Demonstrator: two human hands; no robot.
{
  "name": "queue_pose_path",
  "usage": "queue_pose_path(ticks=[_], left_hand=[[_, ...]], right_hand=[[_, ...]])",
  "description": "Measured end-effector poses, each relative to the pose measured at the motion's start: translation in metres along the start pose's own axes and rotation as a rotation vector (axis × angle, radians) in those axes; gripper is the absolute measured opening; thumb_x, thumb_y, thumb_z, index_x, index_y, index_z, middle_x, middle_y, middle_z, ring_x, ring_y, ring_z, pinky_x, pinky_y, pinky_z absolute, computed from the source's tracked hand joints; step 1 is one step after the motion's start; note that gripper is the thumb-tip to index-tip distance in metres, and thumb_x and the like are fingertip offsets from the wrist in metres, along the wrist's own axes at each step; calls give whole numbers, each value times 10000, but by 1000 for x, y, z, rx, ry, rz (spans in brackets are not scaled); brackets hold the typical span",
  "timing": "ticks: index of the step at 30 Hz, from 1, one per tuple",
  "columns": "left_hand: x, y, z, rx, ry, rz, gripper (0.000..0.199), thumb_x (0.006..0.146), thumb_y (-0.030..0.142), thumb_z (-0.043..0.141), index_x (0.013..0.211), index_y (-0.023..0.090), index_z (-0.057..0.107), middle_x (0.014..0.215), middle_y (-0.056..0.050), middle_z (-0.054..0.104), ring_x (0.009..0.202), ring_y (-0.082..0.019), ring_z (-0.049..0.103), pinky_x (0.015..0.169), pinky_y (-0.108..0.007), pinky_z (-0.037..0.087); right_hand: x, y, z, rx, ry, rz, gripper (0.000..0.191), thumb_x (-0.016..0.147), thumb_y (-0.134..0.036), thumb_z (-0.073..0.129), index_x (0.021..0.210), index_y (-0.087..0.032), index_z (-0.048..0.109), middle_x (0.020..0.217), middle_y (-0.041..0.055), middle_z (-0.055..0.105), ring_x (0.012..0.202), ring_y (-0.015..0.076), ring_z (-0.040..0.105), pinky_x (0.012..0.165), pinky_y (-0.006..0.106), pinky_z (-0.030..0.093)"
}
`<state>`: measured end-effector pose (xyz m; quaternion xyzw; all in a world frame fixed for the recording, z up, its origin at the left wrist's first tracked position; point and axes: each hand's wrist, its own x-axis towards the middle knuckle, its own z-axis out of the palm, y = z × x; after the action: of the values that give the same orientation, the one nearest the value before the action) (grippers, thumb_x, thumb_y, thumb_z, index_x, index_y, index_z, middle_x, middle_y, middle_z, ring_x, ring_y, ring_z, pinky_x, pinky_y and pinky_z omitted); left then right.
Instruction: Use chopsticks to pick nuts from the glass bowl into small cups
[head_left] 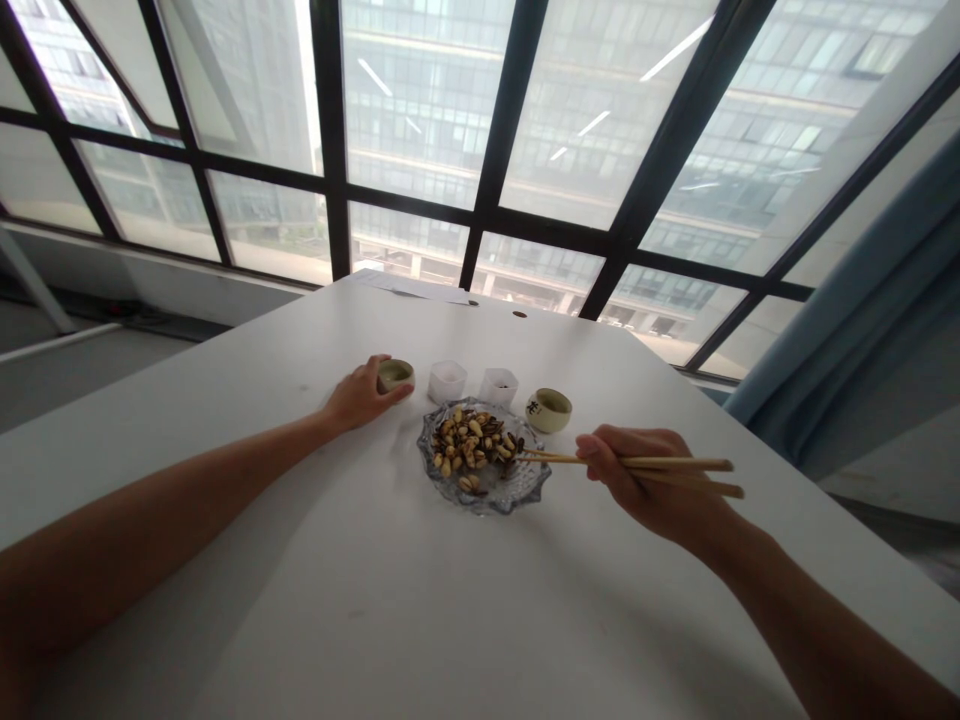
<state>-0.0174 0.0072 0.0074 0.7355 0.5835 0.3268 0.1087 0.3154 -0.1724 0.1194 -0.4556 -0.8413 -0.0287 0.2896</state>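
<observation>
Chopsticks [679,464] slim, tan; nuts [475,428] pale, seeds [516,441] dark.

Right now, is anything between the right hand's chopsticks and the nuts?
Nothing visible is. The chopsticks in the right hand reach over the right rim of the glass dish, tips at the right edge of the nuts. The cup beyond the chopsticks stands off their line.

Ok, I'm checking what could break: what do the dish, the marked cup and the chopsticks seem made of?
Dish: glass or clear plastic, shiny, see-through and faceted. Marked cup: probably glazed ceramic, smooth and pale. Chopsticks: likely bamboo or wood, plain tan.
</observation>
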Motion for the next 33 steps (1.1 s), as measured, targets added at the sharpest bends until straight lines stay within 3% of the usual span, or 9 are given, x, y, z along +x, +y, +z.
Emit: queue_pose_path(ticks=[33], left_hand=[[-1,-1,1,-2,7,9,759,806,677,579,1372,186,460,1188,-134,681,1037,-298,664,899,-402,511]], right_hand=[[2,9,12,86,-24,-36,494,1006,-513,447,650,-195,572,510,-1,567,406,91,475,424,228,343]])
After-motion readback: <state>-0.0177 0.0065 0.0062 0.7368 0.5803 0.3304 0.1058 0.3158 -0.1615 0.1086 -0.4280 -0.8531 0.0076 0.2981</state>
